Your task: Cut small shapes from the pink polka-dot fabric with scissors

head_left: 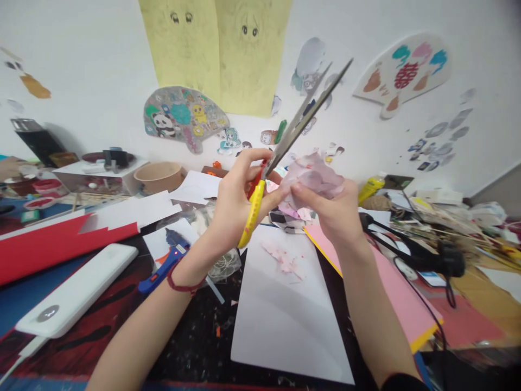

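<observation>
My left hand [240, 198] is closed around a pair of scissors [255, 209] with yellow and red handles. The blades point up and to the right, slightly apart. In my right hand [340, 209] is a crumpled, pale pink paper piece [313, 176], pinched between thumb and fingers. My left fingertips reach its near edge and seem to touch it. Below both hands lies a white sheet of paper [285, 326], with pink paper scraps [285, 259] on it.
A blue glue gun [165, 269] lies left of the white sheet, near a white power bank [77, 290] with a cable. Pink and yellow card [391, 293] lies to the right, under a black strap-like object [415, 252]. Red paper [69, 244] is at far left.
</observation>
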{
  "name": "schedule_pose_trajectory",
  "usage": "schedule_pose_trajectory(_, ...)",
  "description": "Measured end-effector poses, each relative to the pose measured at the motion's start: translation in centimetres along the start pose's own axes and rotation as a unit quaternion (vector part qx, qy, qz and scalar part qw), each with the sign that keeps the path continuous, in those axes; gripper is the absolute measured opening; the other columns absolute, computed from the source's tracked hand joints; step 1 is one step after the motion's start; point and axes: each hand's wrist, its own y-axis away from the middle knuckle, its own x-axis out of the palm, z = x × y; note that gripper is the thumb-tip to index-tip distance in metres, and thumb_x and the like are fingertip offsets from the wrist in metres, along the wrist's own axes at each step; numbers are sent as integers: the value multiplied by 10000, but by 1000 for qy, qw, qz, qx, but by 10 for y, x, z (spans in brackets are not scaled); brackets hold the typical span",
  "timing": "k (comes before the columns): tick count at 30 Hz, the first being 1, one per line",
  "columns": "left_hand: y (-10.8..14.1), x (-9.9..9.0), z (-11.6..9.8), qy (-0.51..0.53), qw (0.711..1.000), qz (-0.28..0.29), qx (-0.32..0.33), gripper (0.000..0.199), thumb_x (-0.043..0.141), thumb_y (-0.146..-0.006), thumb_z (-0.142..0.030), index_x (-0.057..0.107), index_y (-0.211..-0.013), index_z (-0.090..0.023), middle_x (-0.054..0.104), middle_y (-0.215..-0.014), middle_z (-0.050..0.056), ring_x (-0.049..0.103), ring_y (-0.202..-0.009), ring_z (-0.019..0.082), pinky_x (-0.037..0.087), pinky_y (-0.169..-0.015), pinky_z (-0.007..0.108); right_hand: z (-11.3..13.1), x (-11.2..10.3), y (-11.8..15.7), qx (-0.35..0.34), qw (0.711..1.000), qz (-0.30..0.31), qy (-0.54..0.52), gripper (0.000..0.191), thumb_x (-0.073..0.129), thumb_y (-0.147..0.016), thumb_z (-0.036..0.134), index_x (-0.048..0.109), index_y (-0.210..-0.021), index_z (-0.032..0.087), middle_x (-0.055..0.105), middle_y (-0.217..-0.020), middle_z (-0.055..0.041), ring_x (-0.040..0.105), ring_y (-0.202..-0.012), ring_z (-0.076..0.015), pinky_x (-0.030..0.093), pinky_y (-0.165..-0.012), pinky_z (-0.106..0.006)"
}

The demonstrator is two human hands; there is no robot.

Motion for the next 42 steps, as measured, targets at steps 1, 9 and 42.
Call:
schedule_pose_trajectory(1, 0, 1, 1, -1, 1000, -4, -1, 472, 837, -773, -346, 562, -1141, -242, 680, -810, -30, 535, -574, 89, 473, -538, 261, 0, 1, 0, 1, 1000, 4, 0, 248, 861, -746, 269, 797, -986, 261, 778, -876, 28, 730, -806, -160, 632, -722, -296)
schedule_pose_trajectory(9, 2, 5, 0, 31, 998, -40, -21, 430, 832, -767, -303, 547, -1081, -234, 660, -745, -40, 484, -528, 79, 434, -497, 251, -8, 3, -2, 21, 999, 29, -7, 309, 882, -707, 260, 779, -998, 271, 771, -892, 24, 726, -786, -167, 652, -704, -332)
schedule_pose_trajectory(42, 2, 6, 4, 29, 993, -101, 60, 502, 824, -809, -419, 502, -1172, -290, 603, -878, -6, 631, -741, 135, 450, -571, 280, -44, 19, 1, 15, 986, 21, -164, 399, 921, -626, 416, 765, -975, 304, 784, -915, 23, 747, -838, -182, 637, -802, -352)
